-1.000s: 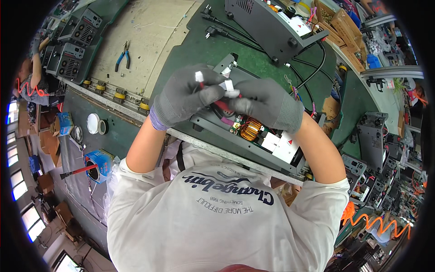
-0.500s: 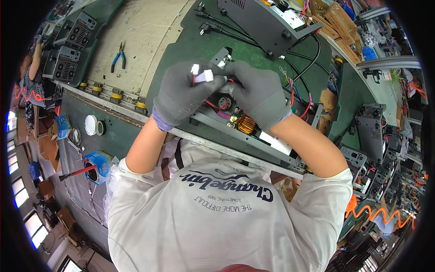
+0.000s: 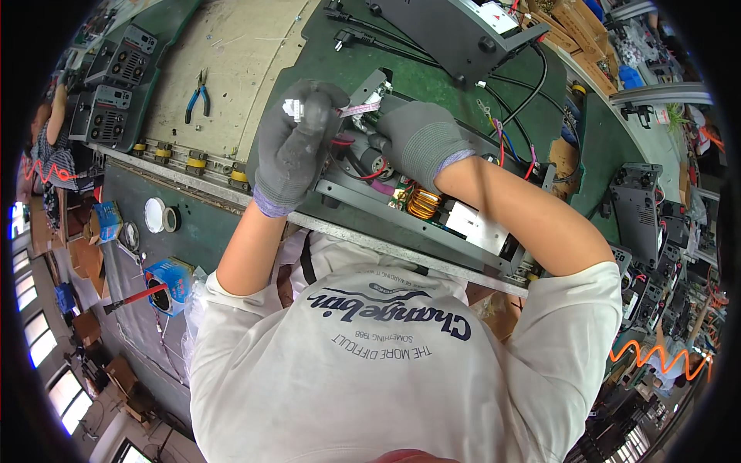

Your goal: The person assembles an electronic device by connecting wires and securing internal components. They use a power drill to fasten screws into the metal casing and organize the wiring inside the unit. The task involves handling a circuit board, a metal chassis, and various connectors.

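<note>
In a grey glove, my left hand (image 3: 297,147) is closed round white plug connectors (image 3: 292,109), which stick out between its fingers. From that hand a pale flat ribbon cable (image 3: 359,109) runs to the small front panel of an open metal chassis (image 3: 363,198). My right hand (image 3: 426,137), also gloved, has its fingers bent together inside the chassis behind that panel; whatever they grip is hidden. Below the hands, a copper coil (image 3: 423,204) and red wires (image 3: 363,176) show inside the chassis, and a white block (image 3: 476,225) sits toward its right end.
Blue-handled pliers (image 3: 198,100) lie on the beige board to the left. A dark cased unit (image 3: 455,38) with black power plugs (image 3: 351,38) stands beyond the chassis. Yellow rollers (image 3: 197,162) line the bench edge. Cardboard trays (image 3: 575,35) hold small parts at far right.
My hands have moved apart. The left, with the connectors, went left and turned; the right dropped toward the chassis panel. The ribbon cable now shows stretched between them.
</note>
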Motion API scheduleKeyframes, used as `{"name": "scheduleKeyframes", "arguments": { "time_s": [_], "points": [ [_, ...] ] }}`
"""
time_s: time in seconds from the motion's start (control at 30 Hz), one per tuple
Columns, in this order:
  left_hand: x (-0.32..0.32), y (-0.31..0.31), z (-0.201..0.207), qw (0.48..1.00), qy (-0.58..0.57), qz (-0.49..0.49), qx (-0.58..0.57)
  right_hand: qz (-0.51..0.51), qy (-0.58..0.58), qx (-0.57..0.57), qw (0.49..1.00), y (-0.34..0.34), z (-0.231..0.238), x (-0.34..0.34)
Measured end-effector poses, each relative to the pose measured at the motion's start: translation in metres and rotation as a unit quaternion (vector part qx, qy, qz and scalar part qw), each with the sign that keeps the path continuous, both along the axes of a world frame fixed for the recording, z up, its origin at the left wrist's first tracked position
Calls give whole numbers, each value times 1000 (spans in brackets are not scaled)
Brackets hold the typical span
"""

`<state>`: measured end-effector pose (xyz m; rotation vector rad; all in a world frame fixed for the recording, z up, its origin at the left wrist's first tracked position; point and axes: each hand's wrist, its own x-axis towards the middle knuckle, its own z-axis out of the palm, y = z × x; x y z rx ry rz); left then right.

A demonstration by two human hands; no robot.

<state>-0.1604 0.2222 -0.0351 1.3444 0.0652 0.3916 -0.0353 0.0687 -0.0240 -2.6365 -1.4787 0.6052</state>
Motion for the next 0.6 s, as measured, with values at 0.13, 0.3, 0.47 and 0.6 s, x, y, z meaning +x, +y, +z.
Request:
{"name": "scheduleKeyframes", "arguments": {
  "time_s": [0.13, 0.3, 0.47, 0.6],
  "points": [
    [2, -4, 3, 999, -4, 30, 18, 16, -16, 6, 1000, -1, -2, 0],
    [8, -2, -3, 995, 2, 76, 69, 16, -25, -2, 1000, 2, 0, -4],
    [11, -9, 4, 999, 21, 31, 23, 25, -24, -19, 999, 10, -11, 1],
    [11, -5, 5, 998, 17, 19, 53, 7, -24, -1, 1000, 9, -12, 1]
  ]
}}
